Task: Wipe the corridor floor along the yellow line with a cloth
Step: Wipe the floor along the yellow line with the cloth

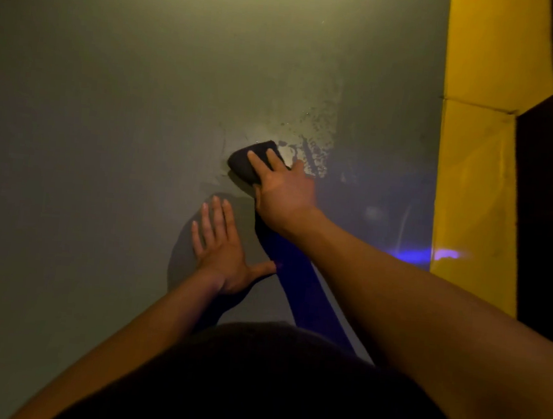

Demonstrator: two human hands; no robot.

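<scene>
Head cam, dim light, view down onto grey-green corridor floor (108,127).

L side: bare floor, matte, no marks seen.

L hand (223,248): flat on floor, palm down, fingers (216,215) straight and slightly spread, thumb out to the right. Holds nothing. Its shadow lies on the floor under and around it. Thumb tip sits just beside a blue-lit dark band (296,278) that runs from under the R wrist back toward the body; cannot tell if this is cloth or shadow.

Centre: cloth (247,161), dark, bunched into a lump, on the floor ahead of the L hand. R hand (285,193) on top of it, pressing down; fingers (259,164) extended over the cloth w/ tips curving down over its top, thumb side hidden. Cloth's near edge is covered by the palm.

Just right of and beyond cloth: wet patch (314,145), streaks and droplets w/ glints, spreading up and right from the cloth. Fainter smear arc to the left of the cloth.

R forearm crosses frame from lower right to the cloth.

Right: yellow line (473,159), broad band running top to bottom, well apart from the cloth, w/ grey floor between. Crease or joint across it approx. a quarter down. Purple-blue glare (431,254) at its left edge, lower down. Dark area right of the line; detail not legible.

Bottom: person's dark clothing fills lower centre.
</scene>
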